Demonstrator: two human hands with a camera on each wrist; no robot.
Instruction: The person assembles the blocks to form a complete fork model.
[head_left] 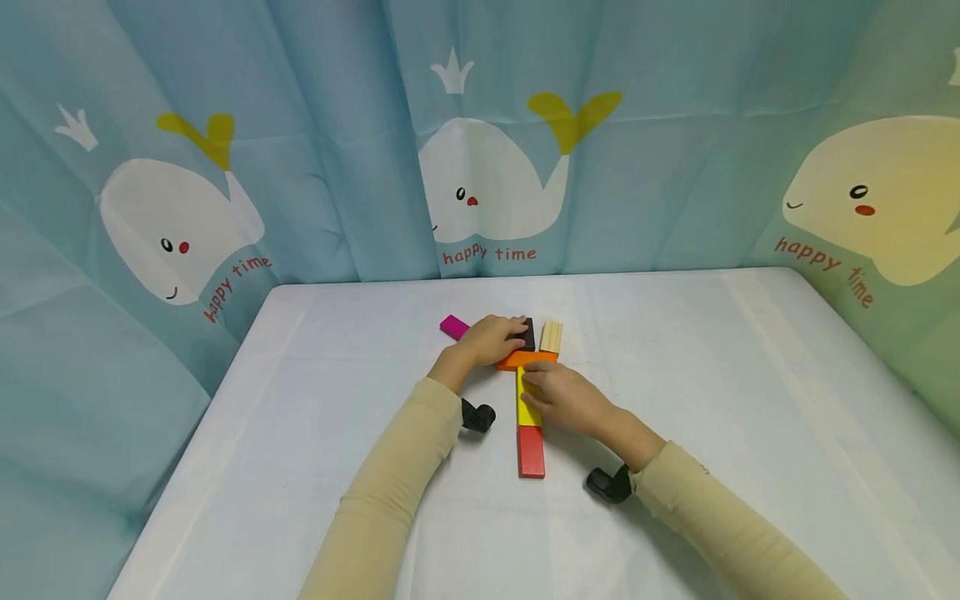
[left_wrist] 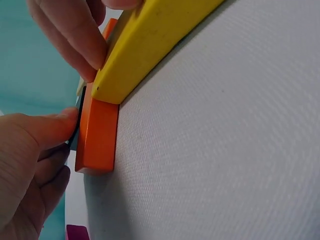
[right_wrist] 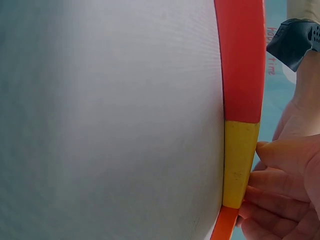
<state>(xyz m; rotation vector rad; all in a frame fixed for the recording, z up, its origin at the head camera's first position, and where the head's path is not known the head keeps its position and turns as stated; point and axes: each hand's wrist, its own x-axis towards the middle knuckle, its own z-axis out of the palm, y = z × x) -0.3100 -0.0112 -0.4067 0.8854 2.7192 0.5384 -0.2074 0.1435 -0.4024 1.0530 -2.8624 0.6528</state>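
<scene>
My left hand (head_left: 491, 337) is at a black block (head_left: 529, 335), its fingers over the block in the head view. In the left wrist view the thumb lies along the black block (left_wrist: 75, 132), right behind an orange block (left_wrist: 100, 135), with the other fingers curled beside it. My right hand (head_left: 570, 396) touches a yellow block (head_left: 528, 410) from above, thumb and loosely bent fingertips along its upper side. One end of the yellow block meets the orange block (head_left: 517, 360), the other a red block (head_left: 531, 454); together they form a straight stem under the crosswise orange piece.
A pale wooden block (head_left: 551, 337) stands at the orange block's right end. A magenta block (head_left: 453, 327) lies slanted beyond my left hand. Black wrist mounts (head_left: 611, 485) sit under both wrists. A whale-print curtain (head_left: 337, 150) surrounds the white-covered table (head_left: 337, 333).
</scene>
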